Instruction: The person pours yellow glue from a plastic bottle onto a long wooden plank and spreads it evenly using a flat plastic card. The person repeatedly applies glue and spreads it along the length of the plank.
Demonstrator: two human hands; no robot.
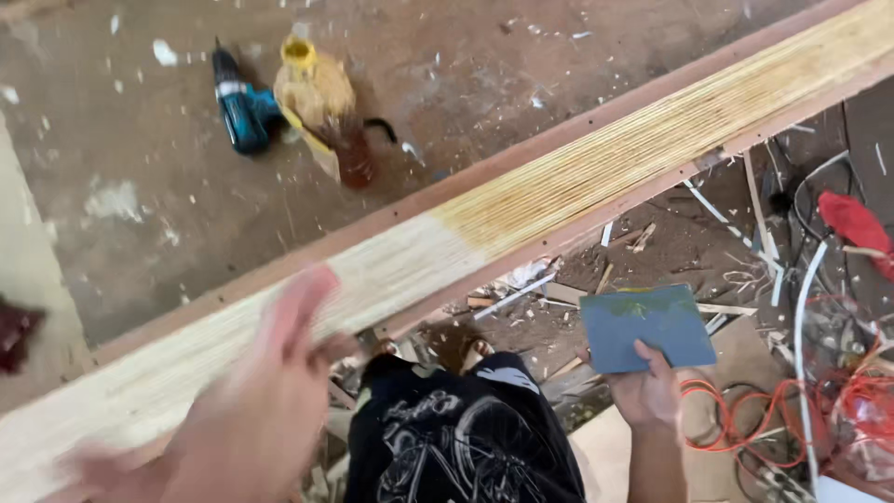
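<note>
Right hand [649, 391] grip pinching bottom edge of flat blue-grey rectangular sandpaper sheet [647, 326], held beside long grooved pale wooden beam [559, 191]. Sheet probably light, floppy; best held by edges. Left hand [251, 410] blurred over beam, fingers spread, holding nothing.

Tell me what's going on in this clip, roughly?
A person stands over a long ribbed wooden plank, part of it stained yellow, the rest pale. The right hand holds a blue-grey sheet, which looks like sandpaper, off to the side of the plank. The left hand is blurred in front of the pale section. On the workshop floor beyond lie a teal cordless drill and a yellow bottle. Orange cable and wood scraps sit at the right.
</note>
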